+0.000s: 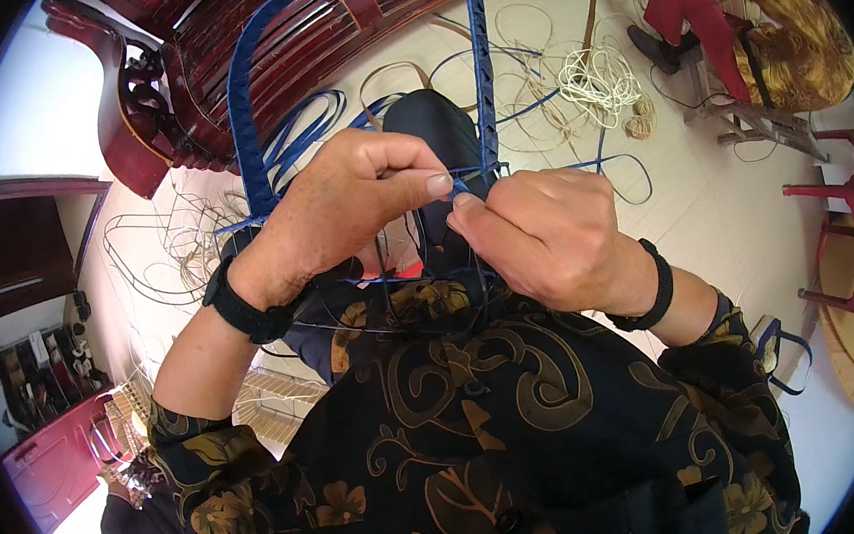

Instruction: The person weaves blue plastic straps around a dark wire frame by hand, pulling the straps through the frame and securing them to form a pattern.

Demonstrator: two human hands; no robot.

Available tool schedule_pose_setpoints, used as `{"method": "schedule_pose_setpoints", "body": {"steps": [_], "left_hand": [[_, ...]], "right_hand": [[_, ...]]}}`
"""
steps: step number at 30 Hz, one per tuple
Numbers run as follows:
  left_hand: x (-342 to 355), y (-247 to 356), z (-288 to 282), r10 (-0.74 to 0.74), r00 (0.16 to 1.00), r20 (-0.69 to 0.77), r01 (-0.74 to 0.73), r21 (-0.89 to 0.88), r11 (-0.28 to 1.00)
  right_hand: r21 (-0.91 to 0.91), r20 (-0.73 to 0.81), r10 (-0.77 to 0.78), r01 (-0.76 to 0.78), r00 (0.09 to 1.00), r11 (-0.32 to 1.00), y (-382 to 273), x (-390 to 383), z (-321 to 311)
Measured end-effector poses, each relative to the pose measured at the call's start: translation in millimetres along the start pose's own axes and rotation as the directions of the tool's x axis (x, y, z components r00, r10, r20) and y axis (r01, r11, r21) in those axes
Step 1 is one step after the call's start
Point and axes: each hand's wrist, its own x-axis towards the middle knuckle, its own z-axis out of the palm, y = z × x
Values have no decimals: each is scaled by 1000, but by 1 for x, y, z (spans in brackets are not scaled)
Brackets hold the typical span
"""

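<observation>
At the bottom of the frame is the wearer's dark floral shirt (pixel 479 413). Mid-frame, the left hand (pixel 351 198) pinches a blue strip (pixel 458 187) between thumb and forefinger; the right hand (pixel 545 238), fingers curled in, grips it just beside. Above them, a braided blue band (pixel 483 72) rises to the top edge. Beyond, blue strip coils (pixel 313 113) and a pale cord tangle (pixel 601 83) lie on the floor, near a dark red wooden bench (pixel 198 94), upper left, and a seated person (pixel 799 42), upper right.
</observation>
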Motion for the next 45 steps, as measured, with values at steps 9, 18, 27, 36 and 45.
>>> {"method": "schedule_pose_setpoints", "body": {"steps": [9, 18, 27, 36, 45], "left_hand": [[2, -6, 3, 269, 959, -91, -256, 129, 958], [0, 9, -1, 14, 1000, -27, -14, 4, 1000], [1, 5, -5, 30, 1000, 0, -30, 25, 999], [3, 6, -9, -29, 996, 85, 30, -11, 999], [6, 13, -11, 28, 992, 120, -39, 92, 995]], "right_hand": [[-11, -26, 46, -46, 999, 999, -9, -3, -1], [-1, 178, -23, 24, 984, 1000, -29, 7, -8], [47, 309, -89, 78, 947, 996, -29, 9, 7], [106, 300, -69, 38, 951, 994, -23, 5, 2], [151, 275, -6, -37, 962, 988, -18, -3, -12]]}}
